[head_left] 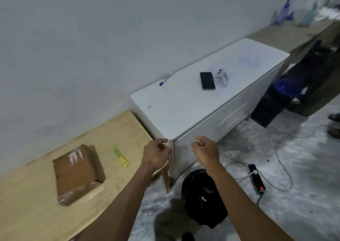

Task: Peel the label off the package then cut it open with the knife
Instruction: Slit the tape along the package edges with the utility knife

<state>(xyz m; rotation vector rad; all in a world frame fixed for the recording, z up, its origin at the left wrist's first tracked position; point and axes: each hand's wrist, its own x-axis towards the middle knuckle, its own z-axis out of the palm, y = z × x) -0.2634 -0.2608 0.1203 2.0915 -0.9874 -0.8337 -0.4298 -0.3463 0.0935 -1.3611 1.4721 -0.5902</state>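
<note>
I see the brown cardboard package wrapped in clear tape [78, 173] lying flat on the light wooden table [33, 204] at far left, white label scraps on its top face. The yellow utility knife [120, 157] lies just beside it to the right, not touching. Left hand [157, 153] hovers over the table's right end, well apart from both; fingers curled, something small and whitish at the fingertips, can't tell what. Right hand [205, 151] is level with it, near the corner of the white cabinet [174, 111]; curled too, a white bit at thumb and forefinger, too blurred to call. Black phone [207, 80] on the cabinet top. Black power strip [256, 178] on the floor, red light on.
</note>
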